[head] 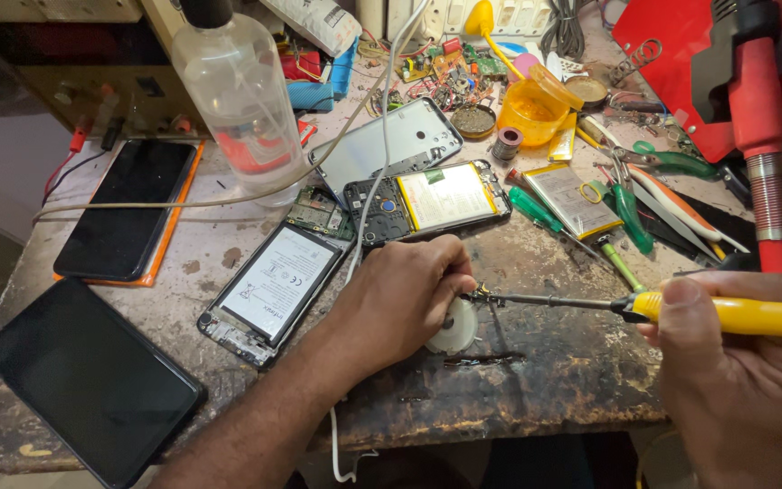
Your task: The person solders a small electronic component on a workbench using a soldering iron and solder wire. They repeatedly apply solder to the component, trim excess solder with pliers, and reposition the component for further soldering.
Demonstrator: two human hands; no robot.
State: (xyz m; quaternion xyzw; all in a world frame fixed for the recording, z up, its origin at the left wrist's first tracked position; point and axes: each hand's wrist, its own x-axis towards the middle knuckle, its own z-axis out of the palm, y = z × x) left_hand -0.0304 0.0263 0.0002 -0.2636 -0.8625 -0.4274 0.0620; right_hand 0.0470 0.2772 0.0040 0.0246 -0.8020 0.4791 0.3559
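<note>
Two opened phones (275, 292) (427, 201) lie on the workbench (536, 371) just behind the left hand (400, 294), with the spray bottle (242, 91) further back. The soldering iron (662, 308) comes in from the right hand (735, 362), tip right at the left fingers. Tablet (92, 380) sits far left near the front edge, pliers (631, 204) back right.

The left hand (405, 294) sits at the centre of the frame, knuckles up, its fingers curled under and pinched together at their tips. Its bare forearm runs down to the lower left. The right hand (739, 380) fills the lower right corner, fingers wrapped closed in a fist-like grip, thumb lying along the top and pointing left toward the other hand.
</note>
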